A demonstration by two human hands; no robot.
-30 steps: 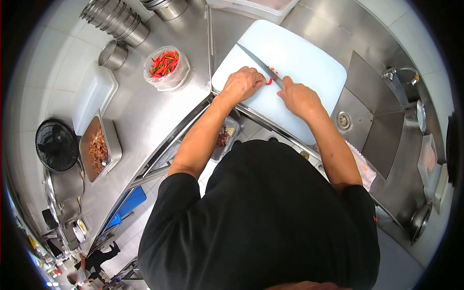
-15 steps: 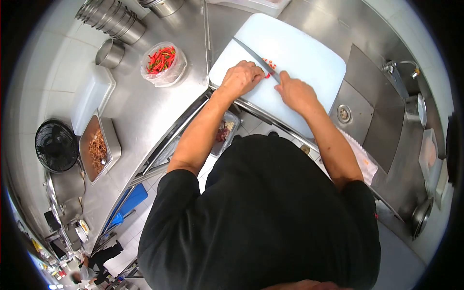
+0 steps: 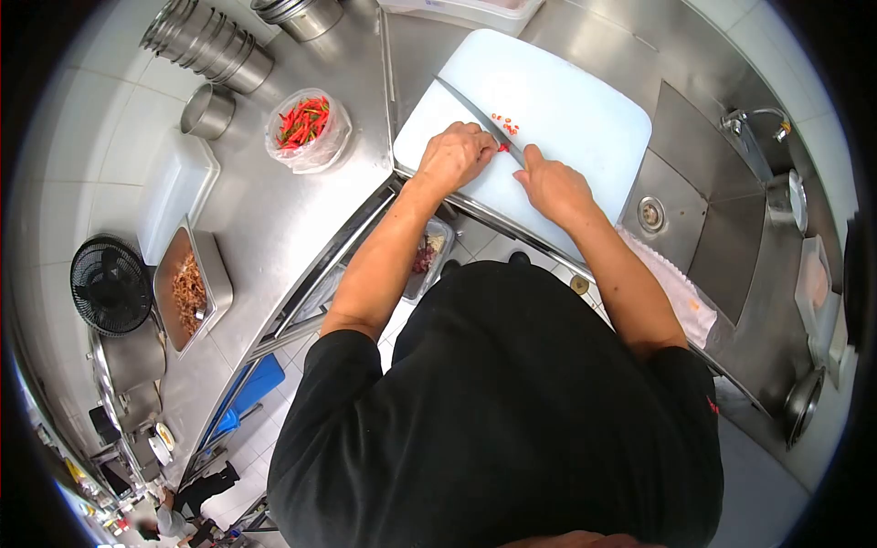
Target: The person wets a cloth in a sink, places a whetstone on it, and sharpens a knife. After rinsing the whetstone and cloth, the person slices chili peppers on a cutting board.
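A white cutting board (image 3: 585,119) lies on the steel counter. My right hand (image 3: 555,187) is closed around the handle of a kitchen knife (image 3: 477,111), whose long blade points up and left across the board. Curled fingers of my left hand (image 3: 455,157) pin a red chili (image 3: 503,147) down beside the blade; most of the chili is hidden under them. Small red chili slices (image 3: 508,126) lie on the far side of the blade. To the left stands a plastic-lined tub of whole red chilies (image 3: 303,124).
A steel sink (image 3: 671,224) is on the right, with a cloth (image 3: 671,283) over its front edge. On the left counter are a steel pan of brown food (image 3: 187,292), a black fan (image 3: 111,285) and stacked steel containers (image 3: 206,41). Another person (image 3: 196,493) is far off at lower left.
The knife has shifted slightly to the left along with my hands. The chili slices are more spread out beside the blade. My view has tilted a little.
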